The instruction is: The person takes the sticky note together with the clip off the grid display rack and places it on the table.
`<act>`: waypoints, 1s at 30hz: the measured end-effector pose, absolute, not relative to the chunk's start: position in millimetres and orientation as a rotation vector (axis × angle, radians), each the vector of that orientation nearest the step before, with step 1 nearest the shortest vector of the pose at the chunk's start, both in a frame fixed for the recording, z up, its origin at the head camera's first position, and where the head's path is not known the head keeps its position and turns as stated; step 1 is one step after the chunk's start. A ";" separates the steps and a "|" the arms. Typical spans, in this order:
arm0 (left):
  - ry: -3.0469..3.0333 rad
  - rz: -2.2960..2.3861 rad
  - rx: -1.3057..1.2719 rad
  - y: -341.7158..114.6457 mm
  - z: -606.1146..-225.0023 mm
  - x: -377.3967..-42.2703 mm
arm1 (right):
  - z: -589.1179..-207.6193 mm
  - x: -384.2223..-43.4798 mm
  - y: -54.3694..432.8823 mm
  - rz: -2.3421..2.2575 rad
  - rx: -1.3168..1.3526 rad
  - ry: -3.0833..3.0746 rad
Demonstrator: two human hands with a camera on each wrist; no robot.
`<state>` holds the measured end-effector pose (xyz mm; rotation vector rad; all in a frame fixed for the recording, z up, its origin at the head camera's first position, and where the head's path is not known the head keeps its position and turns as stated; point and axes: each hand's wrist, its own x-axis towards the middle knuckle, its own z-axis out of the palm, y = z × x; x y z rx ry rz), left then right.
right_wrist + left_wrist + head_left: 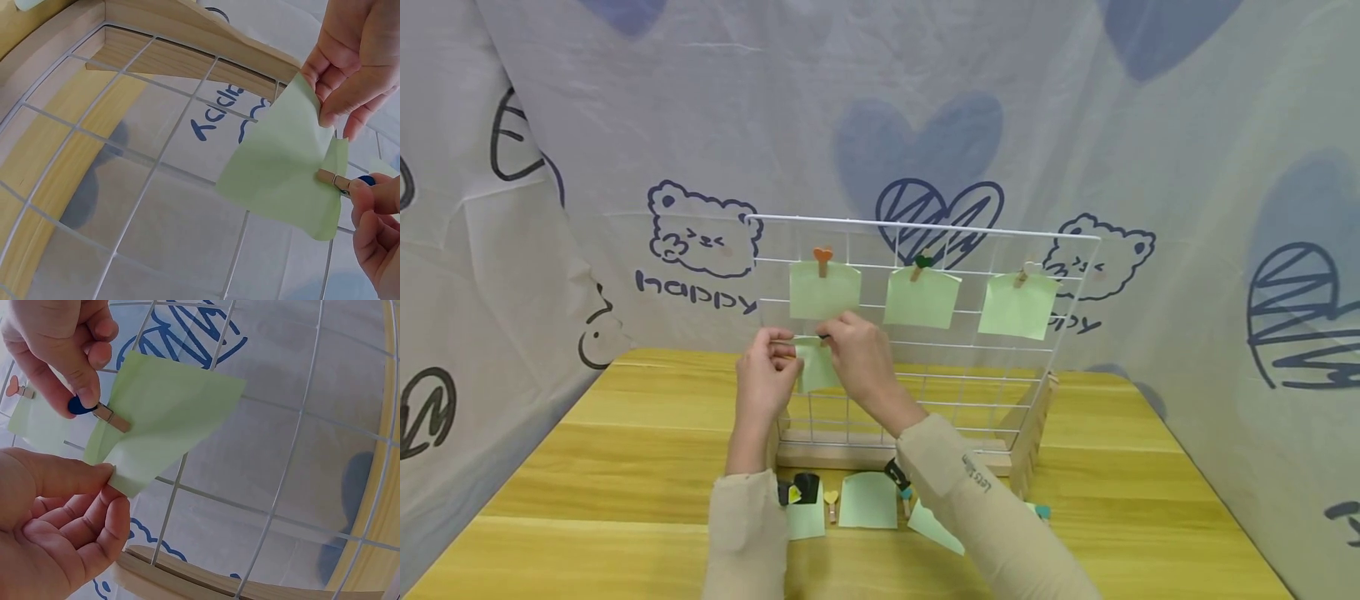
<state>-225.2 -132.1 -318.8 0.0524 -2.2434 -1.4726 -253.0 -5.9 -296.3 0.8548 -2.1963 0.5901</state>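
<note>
Against a white wire grid (925,344), a pale green paper note (814,367) is held up below the left note of the upper row. My left hand (763,375) pinches the note's edge between thumb and fingers, as the left wrist view shows. With thumb and forefinger, my right hand (865,358) pinches a small wooden clothespin (112,417) by its end with a dark blue head. The clothespin's wooden tip lies over the note near its upper edge. In the right wrist view the note (281,162) is bent beside the clothespin (331,180).
Three green notes hang along the grid's upper row from clothespins with orange (823,256), dark green (923,262) and white (1028,268) heads. A wooden base (850,454) supports the grid. More notes (868,502) and clothespins, one with a yellow heart (831,498), lie on the table (625,467).
</note>
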 end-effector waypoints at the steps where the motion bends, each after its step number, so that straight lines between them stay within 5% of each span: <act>1: -2.239 -1.467 0.048 -132.4 -319.2 -225.3 | -296.3 -253.0 -5.9 0.592 0.853 -2.193; 30: -2.217 -1.529 0.012 -135.0 -321.5 -219.5 | -301.1 -250.8 -1.1 0.558 0.914 -1.986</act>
